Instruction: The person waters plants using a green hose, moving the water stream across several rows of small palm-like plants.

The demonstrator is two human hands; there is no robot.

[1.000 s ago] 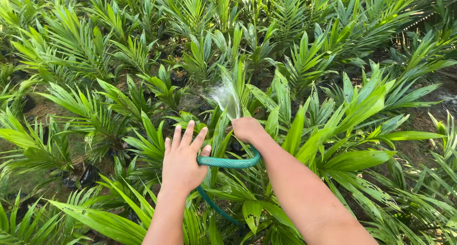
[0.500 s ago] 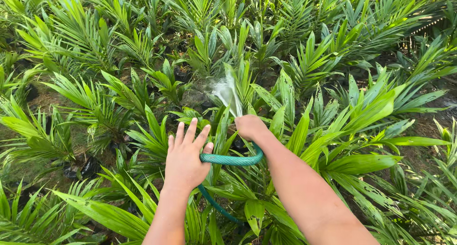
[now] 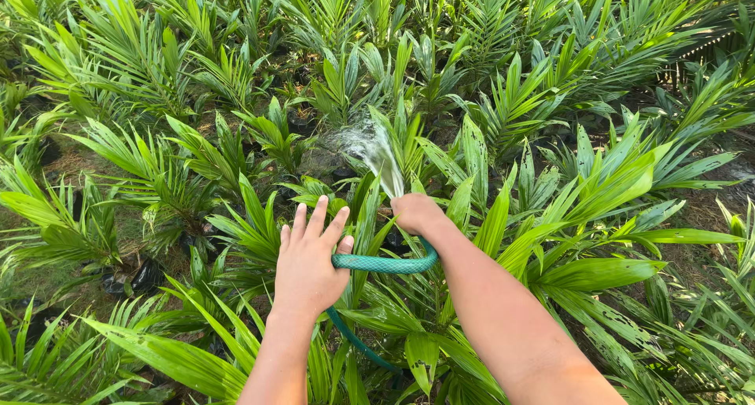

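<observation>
Young palm seedlings [image 3: 197, 149] are seen across the whole view, set close together in rows, their long green fronds overlapping. Black planting bags [image 3: 145, 275] are glimpsed at the bases of some plants on the left, mostly hidden by leaves. Patches of brown soil [image 3: 75, 165] are shown between the plants. Broader, brighter leaves [image 3: 605, 181] are lit by sun on the right.

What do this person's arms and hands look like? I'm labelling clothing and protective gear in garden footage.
Both forearms are bare as far as the picture shows, with no sleeves in view. The left hand and the right hand wear no gloves. No watch, bracelet or ring can be seen on either wrist or on the fingers that show. No markings are visible.
</observation>
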